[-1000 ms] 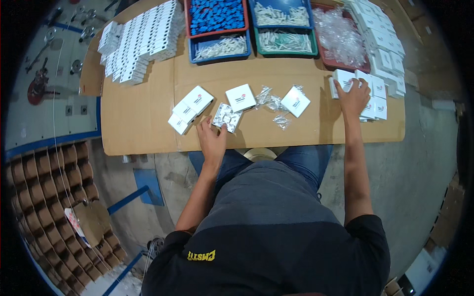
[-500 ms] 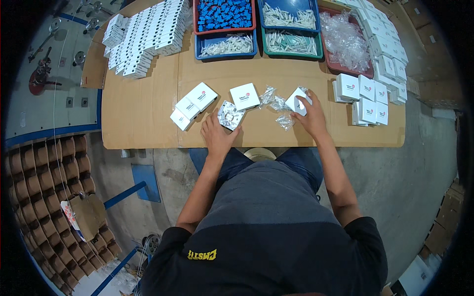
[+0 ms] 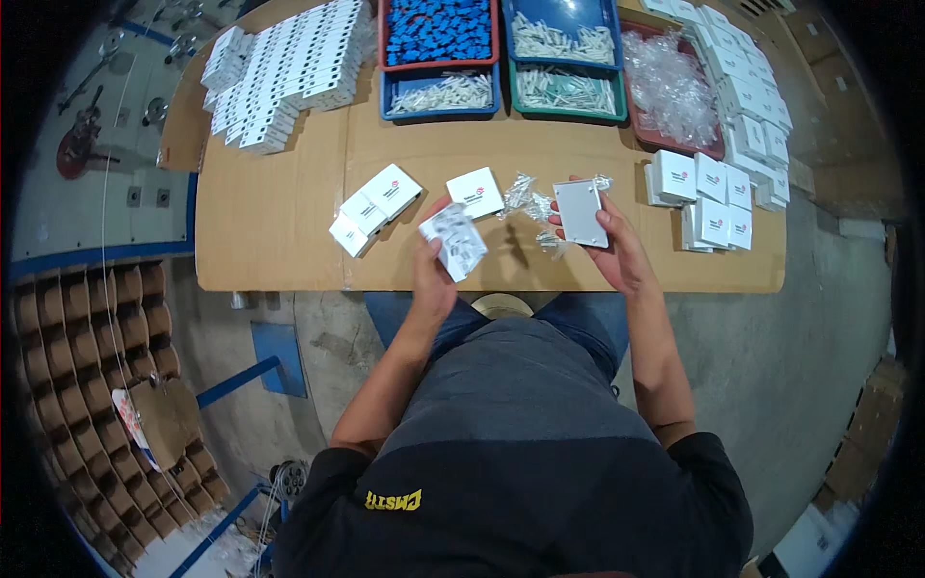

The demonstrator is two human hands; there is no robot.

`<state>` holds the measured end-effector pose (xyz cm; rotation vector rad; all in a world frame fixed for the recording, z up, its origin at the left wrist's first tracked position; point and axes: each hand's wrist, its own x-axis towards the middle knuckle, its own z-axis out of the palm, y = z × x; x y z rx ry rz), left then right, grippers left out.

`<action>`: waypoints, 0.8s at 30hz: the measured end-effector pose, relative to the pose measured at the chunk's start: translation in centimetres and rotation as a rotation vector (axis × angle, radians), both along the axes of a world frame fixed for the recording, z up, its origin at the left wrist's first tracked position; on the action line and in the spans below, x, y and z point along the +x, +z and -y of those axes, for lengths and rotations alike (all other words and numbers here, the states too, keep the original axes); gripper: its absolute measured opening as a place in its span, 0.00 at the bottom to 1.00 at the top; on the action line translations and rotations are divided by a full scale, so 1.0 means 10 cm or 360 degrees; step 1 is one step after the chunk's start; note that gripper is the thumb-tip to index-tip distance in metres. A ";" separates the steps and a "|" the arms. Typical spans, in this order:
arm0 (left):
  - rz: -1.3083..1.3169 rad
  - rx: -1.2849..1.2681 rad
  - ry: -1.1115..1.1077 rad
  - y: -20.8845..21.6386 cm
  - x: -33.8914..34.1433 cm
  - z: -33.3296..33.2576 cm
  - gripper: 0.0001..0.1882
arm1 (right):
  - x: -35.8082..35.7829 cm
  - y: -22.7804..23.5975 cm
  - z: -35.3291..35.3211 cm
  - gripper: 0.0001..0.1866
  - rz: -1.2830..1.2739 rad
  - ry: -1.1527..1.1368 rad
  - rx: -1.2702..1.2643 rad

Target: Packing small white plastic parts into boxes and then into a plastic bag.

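Note:
My left hand (image 3: 433,279) grips a square white device (image 3: 457,243) above the table's near edge, its detailed, printed-looking side facing up and slightly blurred. In my right hand (image 3: 630,260) is a flat white square cover (image 3: 581,216), plain side up, held by its edges. A white square unit (image 3: 472,193) with a small red mark lies just beyond my left hand. To its left, several similar white units (image 3: 364,214) lie in a slanting row. Small clear plastic packets (image 3: 520,195) lie between the two hands, one partly hidden by the cover.
The cardboard-topped table (image 3: 279,212) bears stacked white units (image 3: 299,72) at far left and more white units (image 3: 715,200) at right. Trays along the back hold blue connectors (image 3: 438,32), white plugs (image 3: 443,92) and clear plastic packets (image 3: 670,82). A partitioned carton (image 3: 87,356) stands at lower left.
Both hands have lifted their white pieces off the table and drawn them slightly nearer. The left piece is tilted, and the right one now shows its flat, plain side.

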<state>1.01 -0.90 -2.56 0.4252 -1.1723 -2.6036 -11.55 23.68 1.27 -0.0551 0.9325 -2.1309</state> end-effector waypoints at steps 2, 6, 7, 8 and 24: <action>0.0016 0.0121 -0.0035 0.13 -0.14 -0.16 0.34 | 0.11 -0.02 0.15 0.31 -0.0383 -0.0025 0.0268; 0.0053 0.0396 -0.0133 0.30 -0.26 -0.31 0.35 | 0.37 0.17 0.54 0.32 -0.0997 -0.0079 0.0708; 0.0091 0.0413 -0.0094 0.32 -0.27 -0.31 0.35 | 0.43 0.21 0.65 0.32 -0.1246 -0.0181 0.0884; 0.0156 0.0462 -0.0075 0.27 -0.30 -0.29 0.34 | 0.48 0.23 0.73 0.32 -0.1494 -0.0287 0.1061; 0.0088 0.0247 -0.0116 0.43 -0.34 -0.39 0.34 | 0.63 0.16 0.98 0.31 -0.1773 -0.0429 0.1185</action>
